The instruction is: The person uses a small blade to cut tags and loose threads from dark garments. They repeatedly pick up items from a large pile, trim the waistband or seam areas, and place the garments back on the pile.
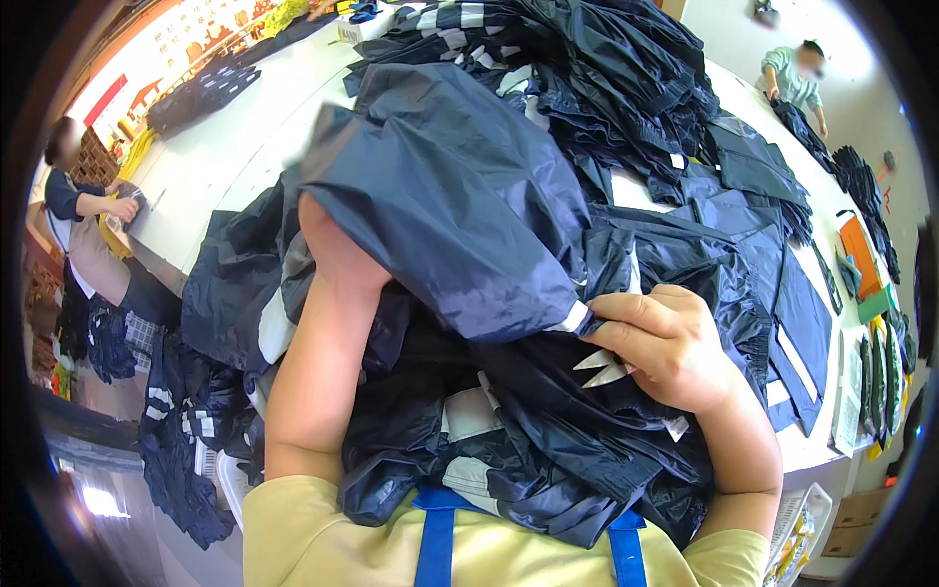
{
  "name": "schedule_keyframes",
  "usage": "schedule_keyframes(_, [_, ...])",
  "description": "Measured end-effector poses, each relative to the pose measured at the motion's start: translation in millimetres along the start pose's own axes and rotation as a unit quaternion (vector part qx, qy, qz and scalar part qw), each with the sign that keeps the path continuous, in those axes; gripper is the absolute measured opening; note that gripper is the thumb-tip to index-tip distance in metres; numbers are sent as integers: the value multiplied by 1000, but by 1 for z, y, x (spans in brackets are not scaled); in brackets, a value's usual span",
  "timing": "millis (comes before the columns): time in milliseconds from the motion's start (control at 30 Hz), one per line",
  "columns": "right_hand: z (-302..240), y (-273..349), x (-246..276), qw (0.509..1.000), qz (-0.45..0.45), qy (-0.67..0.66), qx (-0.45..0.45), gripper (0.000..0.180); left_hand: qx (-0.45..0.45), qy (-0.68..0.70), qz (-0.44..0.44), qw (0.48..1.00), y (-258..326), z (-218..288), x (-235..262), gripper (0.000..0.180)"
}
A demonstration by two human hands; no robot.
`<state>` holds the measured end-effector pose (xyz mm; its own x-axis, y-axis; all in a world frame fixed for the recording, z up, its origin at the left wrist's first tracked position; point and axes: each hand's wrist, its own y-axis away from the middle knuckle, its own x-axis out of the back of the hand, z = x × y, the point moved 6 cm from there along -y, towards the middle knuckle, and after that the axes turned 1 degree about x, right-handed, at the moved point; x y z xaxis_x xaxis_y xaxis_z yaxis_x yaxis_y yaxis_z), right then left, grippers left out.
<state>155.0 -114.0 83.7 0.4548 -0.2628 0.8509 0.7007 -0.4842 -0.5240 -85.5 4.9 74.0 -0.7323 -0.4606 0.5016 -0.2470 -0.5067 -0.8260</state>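
A dark navy garment of thin, shiny fabric is lifted in front of me above the table. My left hand reaches up under it, and the cloth covers the fingers. At the garment's lower right edge, my right hand pinches the cloth beside a small white patch. The same hand keeps a pair of thread snips in its palm, the two pointed blades sticking out to the left and slightly apart. More dark garments with pale grey patches lie heaped across my lap and the table edge.
A tall pile of dark garments covers the far side of the white table. Flat dark pieces lie at the right, near an orange and green box. One person stands at the left, another at the far right.
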Motion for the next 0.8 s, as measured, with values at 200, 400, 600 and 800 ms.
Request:
schedule_keyframes(200, [9, 6, -16, 989, -131, 14, -67, 17, 37, -121, 24, 992, -38, -18, 30, 46])
schedule_keyframes(400, [26, 9, -1, 954, -155, -210, -149, 20, -26, -54, 8, 998, -35, 29, 8, 52])
schedule_keyframes(600, [78, 57, 84, 776, 177, -435, -421, 35, -177, 115, -194, 958, -12, 146, -55, 59])
schedule_keyframes(800, [59, 77, 92, 701, 330, -546, -318, 78, -139, 8, -182, 973, -19, 146, -116, 65])
